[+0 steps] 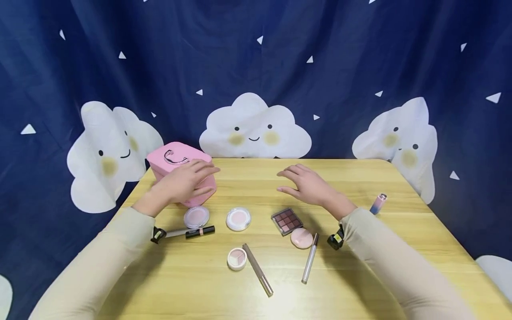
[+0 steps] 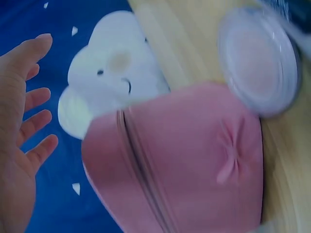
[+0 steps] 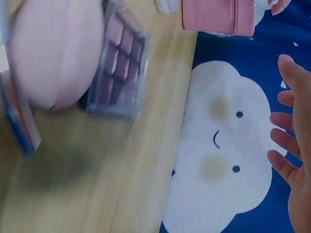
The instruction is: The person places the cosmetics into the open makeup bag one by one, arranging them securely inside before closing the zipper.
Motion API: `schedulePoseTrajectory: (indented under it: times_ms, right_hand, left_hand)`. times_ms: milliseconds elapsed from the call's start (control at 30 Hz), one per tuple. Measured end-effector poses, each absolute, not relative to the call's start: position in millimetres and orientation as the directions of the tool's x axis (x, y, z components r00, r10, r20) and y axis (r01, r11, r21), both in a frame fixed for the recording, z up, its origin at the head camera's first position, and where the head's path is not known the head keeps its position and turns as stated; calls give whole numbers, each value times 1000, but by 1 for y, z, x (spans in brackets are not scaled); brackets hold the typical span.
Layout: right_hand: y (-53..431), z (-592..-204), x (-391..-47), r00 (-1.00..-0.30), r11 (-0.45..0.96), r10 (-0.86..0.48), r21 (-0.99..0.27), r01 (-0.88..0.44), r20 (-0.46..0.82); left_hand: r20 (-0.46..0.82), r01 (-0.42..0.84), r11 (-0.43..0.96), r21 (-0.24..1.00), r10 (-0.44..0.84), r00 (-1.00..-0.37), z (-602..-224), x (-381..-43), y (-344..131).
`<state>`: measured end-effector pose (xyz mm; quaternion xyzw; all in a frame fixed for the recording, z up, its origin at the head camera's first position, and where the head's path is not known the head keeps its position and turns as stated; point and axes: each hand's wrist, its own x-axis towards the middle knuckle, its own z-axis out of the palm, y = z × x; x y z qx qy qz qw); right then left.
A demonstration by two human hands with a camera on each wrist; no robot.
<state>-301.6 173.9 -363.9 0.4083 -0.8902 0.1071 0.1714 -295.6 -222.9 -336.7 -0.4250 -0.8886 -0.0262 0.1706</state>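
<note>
My left hand (image 1: 185,181) hovers in front of a pink cosmetic case (image 2: 194,160) with a zip, a bow and a silver handle; its fingers are relaxed and hold nothing. Over the table's right half, my right hand (image 1: 307,184) is raised with loose fingers and nothing in it. Nearest below it lie an eyeshadow palette (image 1: 287,221) and a pink powder puff (image 1: 302,238). Two round compacts, one lilac (image 1: 196,217) and one white (image 1: 238,219), lie between the case and the palette.
A black-capped tube (image 1: 200,232) lies by the left wrist. Nearer the front are a small round pot (image 1: 237,258), a brown pencil-like stick (image 1: 258,270) and a silver tube (image 1: 310,258). A pink-blue lipstick tube (image 1: 378,203) stands far right. A cloud-print curtain (image 1: 256,66) hangs behind the table.
</note>
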Motion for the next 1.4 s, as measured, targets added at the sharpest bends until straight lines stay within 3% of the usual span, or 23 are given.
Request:
schedulePoseTrajectory:
  times_ms: [267,467,600,1033,1400]
  right_hand:
    - [143,-362,-314,-592,628,-693,-58,-776,411]
    - [120,-363,-321,-592,618,-697,-79,-782,405]
    - [104,-362,-324,-579,604,-702,-84,-793,415]
    - [67,-364,-328,-578,593,-719,-94,-800,385]
    - [42,-365,-338,-574,594,-737,-66,-802,357]
  left_hand:
    - [315,662,749,5,627,-712,-337,-304,-256]
    - [288,594,804,19,565,-773,-349,-309,-269]
    - [308,584,812,13,553,-774,-353,-309,-274]
    - [489,603,798,-1,526,-696,-374,-308,-293]
    - [491,528,834,162,396,-776,-389,-312,-294]
